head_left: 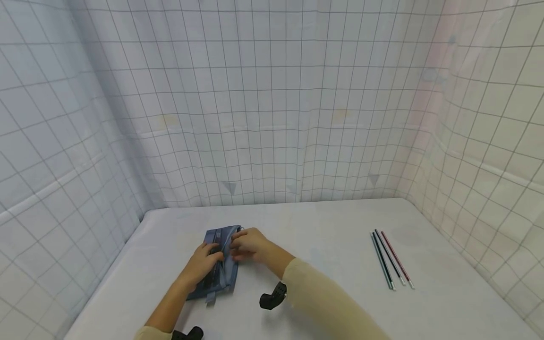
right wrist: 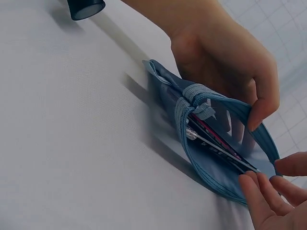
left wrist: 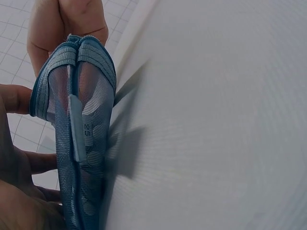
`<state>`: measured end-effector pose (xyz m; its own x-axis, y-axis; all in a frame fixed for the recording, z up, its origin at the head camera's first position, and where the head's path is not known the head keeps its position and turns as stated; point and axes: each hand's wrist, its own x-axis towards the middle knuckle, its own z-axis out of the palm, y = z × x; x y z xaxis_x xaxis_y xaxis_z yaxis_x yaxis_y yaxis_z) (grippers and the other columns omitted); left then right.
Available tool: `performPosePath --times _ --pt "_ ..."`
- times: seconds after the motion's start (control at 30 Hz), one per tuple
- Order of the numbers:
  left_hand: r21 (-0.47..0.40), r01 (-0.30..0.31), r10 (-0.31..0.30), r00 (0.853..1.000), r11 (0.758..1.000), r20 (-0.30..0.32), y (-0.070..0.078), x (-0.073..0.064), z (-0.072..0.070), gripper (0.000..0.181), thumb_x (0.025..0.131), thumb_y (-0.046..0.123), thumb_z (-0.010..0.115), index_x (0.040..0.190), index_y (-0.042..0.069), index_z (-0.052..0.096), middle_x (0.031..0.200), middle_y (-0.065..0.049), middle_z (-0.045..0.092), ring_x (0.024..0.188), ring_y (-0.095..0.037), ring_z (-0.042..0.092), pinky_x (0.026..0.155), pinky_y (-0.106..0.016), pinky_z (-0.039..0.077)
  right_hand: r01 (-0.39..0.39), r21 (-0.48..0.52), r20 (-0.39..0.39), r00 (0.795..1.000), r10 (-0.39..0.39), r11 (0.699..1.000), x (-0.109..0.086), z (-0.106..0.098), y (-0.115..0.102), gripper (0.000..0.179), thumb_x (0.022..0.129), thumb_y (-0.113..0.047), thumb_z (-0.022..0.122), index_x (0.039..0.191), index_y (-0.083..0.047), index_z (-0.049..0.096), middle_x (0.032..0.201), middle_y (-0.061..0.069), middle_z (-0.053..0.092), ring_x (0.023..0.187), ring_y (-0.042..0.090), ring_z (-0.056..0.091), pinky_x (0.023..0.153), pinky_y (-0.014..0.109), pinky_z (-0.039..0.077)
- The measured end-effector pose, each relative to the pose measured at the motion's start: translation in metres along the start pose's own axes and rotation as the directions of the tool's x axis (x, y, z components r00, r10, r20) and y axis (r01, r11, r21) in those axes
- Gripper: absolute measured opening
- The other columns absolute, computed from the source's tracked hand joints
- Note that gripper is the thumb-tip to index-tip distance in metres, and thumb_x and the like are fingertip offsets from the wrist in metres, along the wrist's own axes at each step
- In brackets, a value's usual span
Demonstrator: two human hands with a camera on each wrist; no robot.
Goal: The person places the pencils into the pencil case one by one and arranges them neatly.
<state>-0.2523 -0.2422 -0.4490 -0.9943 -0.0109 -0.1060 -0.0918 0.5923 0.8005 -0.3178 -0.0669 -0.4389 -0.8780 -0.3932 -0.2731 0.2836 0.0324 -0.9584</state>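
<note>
A blue mesh zip pouch point(head_left: 230, 274) lies tilted on the left of the white table. My left hand point(head_left: 202, 267) grips it, thumb hooked over the zipped rim, as the right wrist view shows. My right hand point(head_left: 250, 246) is at the pouch's far right side. Its fingertips point(right wrist: 245, 182) are bunched at the end of the open mouth, by the rim and the ends of the pencils point(right wrist: 218, 139) inside. In the left wrist view the pouch point(left wrist: 79, 139) stands on edge between both hands, and part of the right hand's fingers is hidden behind it.
Several pencils point(head_left: 384, 259), dark green, black and red among them, lie side by side on the right of the table point(head_left: 314, 245). White grid-patterned curtains point(head_left: 272, 141) enclose the back and sides. A black wrist-worn device point(head_left: 273, 297) sits by the right sleeve.
</note>
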Motion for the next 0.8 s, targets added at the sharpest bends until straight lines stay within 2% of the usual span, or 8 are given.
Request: performPosePath --times 0.27,0.57,0.8 --pt "0.009 0.007 -0.007 1.0 1.0 -0.003 0.0 0.001 0.001 0.07 0.094 0.028 0.058 0.15 -0.011 0.042 0.161 -0.041 0.013 0.145 -0.062 0.015 0.111 -0.075 0.021 -0.013 -0.058 0.03 0.999 0.015 0.998 -0.008 -0.016 -0.007 0.038 0.095 0.001 0.069 0.132 0.005 0.065 0.11 0.015 0.073 0.098 0.032 0.073 0.079 0.044 0.061" --pt "0.027 -0.017 0.017 1.0 0.999 -0.019 -0.003 0.002 0.004 0.068 0.093 0.027 0.06 0.148 -0.011 0.045 0.16 -0.042 0.013 0.145 -0.063 0.014 0.11 -0.075 0.023 0.007 -0.109 0.03 1.0 -0.004 0.994 -0.012 -0.036 -0.011 0.037 0.093 -0.002 0.071 0.129 0.006 0.066 0.11 0.017 0.073 0.093 0.03 0.074 0.071 0.039 0.062" --pt "0.052 -0.036 0.037 0.999 0.998 -0.028 -0.005 0.003 0.006 0.067 0.093 0.026 0.061 0.145 -0.012 0.047 0.158 -0.044 0.014 0.144 -0.065 0.015 0.109 -0.076 0.025 0.015 -0.154 0.023 1.0 -0.011 0.988 -0.018 -0.055 -0.014 0.041 0.092 -0.003 0.073 0.131 0.006 0.065 0.111 0.018 0.073 0.092 0.029 0.074 0.073 0.041 0.062"
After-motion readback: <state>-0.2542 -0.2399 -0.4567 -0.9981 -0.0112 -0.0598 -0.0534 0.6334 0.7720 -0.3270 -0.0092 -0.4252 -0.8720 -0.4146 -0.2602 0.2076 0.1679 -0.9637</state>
